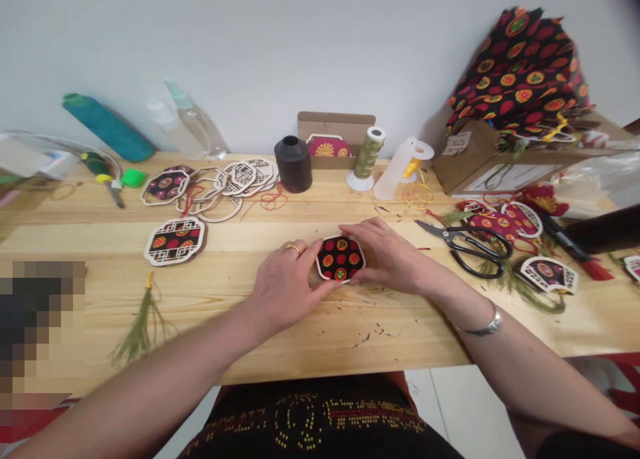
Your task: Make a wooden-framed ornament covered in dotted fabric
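A small octagonal piece covered in black fabric with red and yellow flowers [341, 258] lies on the wooden table [320, 326]. My left hand [286, 284], with a gold ring, grips its left edge with curled fingers. From the other side, my right hand [387, 256] presses its fingers against the piece's right and top edges. A silver bracelet sits on my right wrist.
Black scissors [470, 246] lie just right of my hands. A finished framed ornament [175, 240] and a pile of cut wooden frames [235, 182] lie at left. Thread spools [294, 164], spray bottles [193, 122], a green tassel [143, 322] and a box with patterned fabric [520, 72] surround them.
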`<state>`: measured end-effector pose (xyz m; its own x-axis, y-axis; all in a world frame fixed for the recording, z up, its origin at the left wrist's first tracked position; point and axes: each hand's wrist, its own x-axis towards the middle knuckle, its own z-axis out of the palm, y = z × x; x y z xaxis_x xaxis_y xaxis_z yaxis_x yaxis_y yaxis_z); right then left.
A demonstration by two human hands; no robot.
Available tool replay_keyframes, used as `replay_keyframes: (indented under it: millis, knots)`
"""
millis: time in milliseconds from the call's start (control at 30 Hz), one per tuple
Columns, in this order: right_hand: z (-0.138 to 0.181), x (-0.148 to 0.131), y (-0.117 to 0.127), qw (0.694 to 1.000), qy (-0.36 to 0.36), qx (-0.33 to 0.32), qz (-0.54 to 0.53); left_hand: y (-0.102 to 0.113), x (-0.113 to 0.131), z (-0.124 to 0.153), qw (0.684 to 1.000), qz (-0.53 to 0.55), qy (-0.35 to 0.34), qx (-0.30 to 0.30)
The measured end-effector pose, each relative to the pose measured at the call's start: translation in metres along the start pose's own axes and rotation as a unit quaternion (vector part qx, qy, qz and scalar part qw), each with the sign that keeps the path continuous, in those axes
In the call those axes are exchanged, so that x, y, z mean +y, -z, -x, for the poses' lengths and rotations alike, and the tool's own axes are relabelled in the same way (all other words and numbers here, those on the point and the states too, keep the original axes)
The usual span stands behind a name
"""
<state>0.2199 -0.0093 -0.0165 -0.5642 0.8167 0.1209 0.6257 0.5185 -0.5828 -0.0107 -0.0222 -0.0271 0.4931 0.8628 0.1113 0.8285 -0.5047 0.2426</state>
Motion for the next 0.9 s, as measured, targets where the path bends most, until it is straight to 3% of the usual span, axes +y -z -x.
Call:
replay_keyframes:
  millis: [267, 533, 900]
  knots:
    - [0.002, 0.000, 0.002, 1.000, 0.012, 0.001, -0.017, 0.000, -0.001, 0.001, 1.000, -0.001, -0.001, 0.001]
    - [0.004, 0.009, 0.008, 0.997, 0.024, 0.044, -0.057, 0.002, 0.001, 0.001, 1.000, 0.011, 0.023, -0.014]
    - [0.004, 0.010, 0.010, 0.998, 0.017, 0.011, -0.064, 0.005, 0.000, 0.001, 0.998, 0.030, 0.030, -0.037]
